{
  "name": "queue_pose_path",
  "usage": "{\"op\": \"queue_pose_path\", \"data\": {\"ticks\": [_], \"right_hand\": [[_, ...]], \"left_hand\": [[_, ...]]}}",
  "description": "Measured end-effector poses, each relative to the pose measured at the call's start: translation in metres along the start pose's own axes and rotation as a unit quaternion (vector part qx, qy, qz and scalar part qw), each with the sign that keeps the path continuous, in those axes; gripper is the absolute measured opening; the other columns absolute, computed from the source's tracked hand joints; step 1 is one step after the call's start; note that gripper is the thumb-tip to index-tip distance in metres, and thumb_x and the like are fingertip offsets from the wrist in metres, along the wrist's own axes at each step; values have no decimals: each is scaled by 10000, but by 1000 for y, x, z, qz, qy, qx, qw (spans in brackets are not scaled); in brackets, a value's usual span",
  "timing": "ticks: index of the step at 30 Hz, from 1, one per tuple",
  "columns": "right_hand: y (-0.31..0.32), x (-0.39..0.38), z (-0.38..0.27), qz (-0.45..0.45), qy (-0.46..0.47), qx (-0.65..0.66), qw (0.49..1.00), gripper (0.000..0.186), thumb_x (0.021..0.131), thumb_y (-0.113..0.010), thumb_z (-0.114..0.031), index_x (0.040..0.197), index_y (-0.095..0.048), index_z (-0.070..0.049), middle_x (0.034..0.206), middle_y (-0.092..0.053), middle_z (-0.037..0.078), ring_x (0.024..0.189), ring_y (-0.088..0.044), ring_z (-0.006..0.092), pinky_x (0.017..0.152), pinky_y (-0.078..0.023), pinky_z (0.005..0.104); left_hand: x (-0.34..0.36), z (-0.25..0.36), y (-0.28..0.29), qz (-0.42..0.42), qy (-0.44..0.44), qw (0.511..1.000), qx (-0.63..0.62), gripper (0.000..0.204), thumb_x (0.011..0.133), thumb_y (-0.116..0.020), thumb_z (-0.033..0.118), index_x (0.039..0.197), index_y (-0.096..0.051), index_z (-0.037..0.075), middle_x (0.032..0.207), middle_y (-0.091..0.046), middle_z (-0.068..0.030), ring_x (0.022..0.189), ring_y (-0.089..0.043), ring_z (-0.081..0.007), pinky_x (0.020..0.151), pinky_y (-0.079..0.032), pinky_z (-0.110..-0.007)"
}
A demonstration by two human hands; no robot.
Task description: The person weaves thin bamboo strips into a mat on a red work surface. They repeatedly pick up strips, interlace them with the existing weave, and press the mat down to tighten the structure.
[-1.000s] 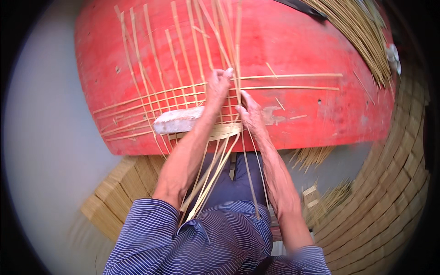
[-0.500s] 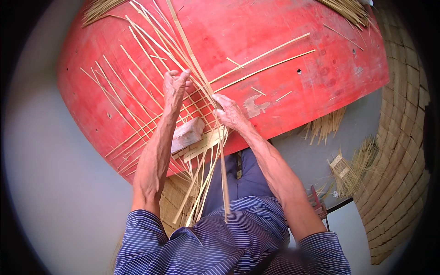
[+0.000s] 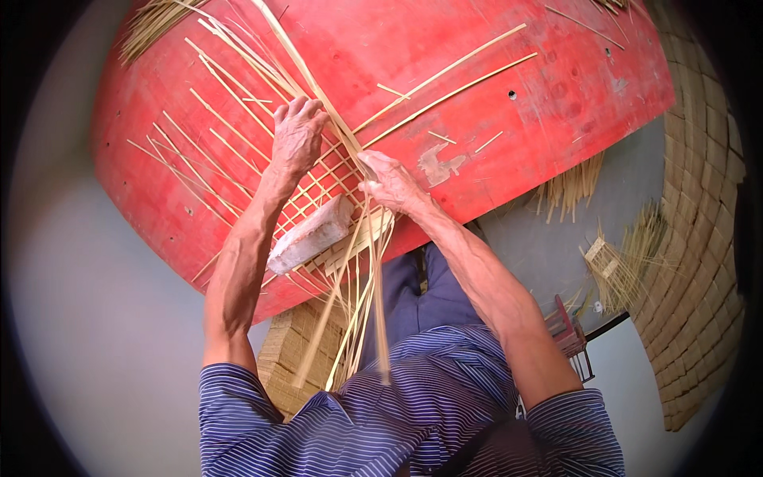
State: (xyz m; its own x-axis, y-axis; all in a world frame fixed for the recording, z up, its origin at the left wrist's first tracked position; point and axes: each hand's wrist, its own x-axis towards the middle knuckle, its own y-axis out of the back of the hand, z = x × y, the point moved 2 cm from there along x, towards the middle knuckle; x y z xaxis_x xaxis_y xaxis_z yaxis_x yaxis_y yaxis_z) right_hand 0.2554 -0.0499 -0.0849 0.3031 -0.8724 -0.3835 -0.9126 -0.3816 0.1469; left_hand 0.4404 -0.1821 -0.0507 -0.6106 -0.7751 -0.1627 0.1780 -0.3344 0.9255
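Observation:
A lattice of thin bamboo strips (image 3: 343,168) lies half woven on the red board (image 3: 461,87), its long loose ends fanning out to the upper left and toward my lap. My left hand (image 3: 297,135) is on the far part of the weave, fingers bent down around strips there; the fingertips are partly hidden. At the lattice's right edge, my right hand (image 3: 393,183) grips a bundle of strips between thumb and fingers. Between my forearms a whitish oblong block (image 3: 311,235) rests on the woven part. A wider flat strip (image 3: 359,238) shows beside the block.
Two loose strips (image 3: 453,63) cross the board to the right, with short offcuts (image 3: 489,142) near them. A strip bundle (image 3: 155,30) lies at the far left. Right of the board are a small unfinished woven piece (image 3: 608,266) on the floor and a large woven mat (image 3: 699,238).
My left hand has turned over, its back now up and its fingers curled downward. My left forearm has shifted left, baring more of the block. The right hand keeps its hold on the strips.

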Motion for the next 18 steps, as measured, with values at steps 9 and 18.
{"op": "queue_pose_path", "data": {"ticks": [9,18], "right_hand": [[1,0,3,23,-17,17,999,551,845,-692,-70,1362,-524,21,1346,-579,242,1268,-563,368,1078,-449,391],[4,3,-1,3,-7,19,1000,574,806,-698,-26,1358,-543,11,1356,-581,233,1284,-556,350,1080,-450,383]], "left_hand": [[-6,5,10,-155,10,985,76,213,866,-622,143,1065,-613,67,916,-626,-105,1070,-591,-291,1096,-325,-516],[35,-1,-1,-182,232,938,-180,622,860,-693,560,1010,-670,-44,843,-741,-171,827,-731,-285,738,-550,-414]]}}
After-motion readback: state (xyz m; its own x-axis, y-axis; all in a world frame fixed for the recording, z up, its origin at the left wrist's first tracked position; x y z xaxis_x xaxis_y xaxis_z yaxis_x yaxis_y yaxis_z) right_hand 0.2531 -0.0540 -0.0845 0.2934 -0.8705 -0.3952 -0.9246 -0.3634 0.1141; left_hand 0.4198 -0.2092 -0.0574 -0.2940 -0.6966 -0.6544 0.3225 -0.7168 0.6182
